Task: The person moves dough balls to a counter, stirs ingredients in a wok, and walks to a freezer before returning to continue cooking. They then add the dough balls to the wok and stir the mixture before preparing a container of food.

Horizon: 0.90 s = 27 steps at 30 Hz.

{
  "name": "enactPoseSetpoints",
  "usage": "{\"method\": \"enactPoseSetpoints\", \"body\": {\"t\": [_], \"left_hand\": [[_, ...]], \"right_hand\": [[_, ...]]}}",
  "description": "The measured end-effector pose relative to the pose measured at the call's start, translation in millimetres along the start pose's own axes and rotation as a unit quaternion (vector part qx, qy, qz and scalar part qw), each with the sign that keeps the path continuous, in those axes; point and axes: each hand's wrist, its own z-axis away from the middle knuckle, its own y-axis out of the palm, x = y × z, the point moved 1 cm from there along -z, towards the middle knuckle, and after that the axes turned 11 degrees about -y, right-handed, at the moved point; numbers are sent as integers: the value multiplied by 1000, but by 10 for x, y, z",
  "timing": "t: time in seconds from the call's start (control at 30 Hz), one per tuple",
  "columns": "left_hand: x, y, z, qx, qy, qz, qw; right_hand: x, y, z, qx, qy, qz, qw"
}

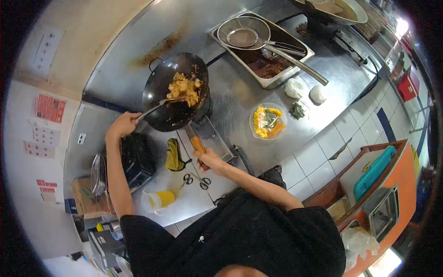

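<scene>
My left hand [123, 125] is closed around the handle of a metal cooking utensil [152, 110], whose far end touches the food in a dark wok [155, 90]. The food [185, 88] is a yellowish-brown clumped mass on the wok's upper side. My right hand [209, 160] grips the wooden wok handle [197, 143]. The wok is tilted above a burner, which it partly hides. Right of it, on the steel counter, a round clear plastic container [269, 137] holds yellow food and a small packet.
A steel tray [266, 83] of dark contents carries wire strainers [244, 33]. White bundles [295, 88] lie beside it. Nearer me are a green cloth pouch [174, 159], scissors [205, 182] and a clear cup of yellow contents [162, 199]. An orange cabinet [391, 197] stands at right.
</scene>
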Motion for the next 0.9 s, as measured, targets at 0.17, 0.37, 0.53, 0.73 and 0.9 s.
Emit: {"method": "enactPoseSetpoints", "body": {"t": [0.17,0.37,0.53,0.73,0.9], "left_hand": [[-186,174,-308,-65,-23,-55,996],[-145,275,-727,-108,-1,-32,994],[-227,-89,-704,-73,69,-46,994],[-398,105,-522,-94,39,-31,994],[218,491,-606,-155,90,14,984]], "right_hand": [[-9,65,-38,1,8,-4,1000],[129,68,36,-1,1,-5,1000],[127,4,7,20,7,-18,1000],[-347,-717,96,17,65,-58,996],[-966,-1294,454,48,187,319,928]]}}
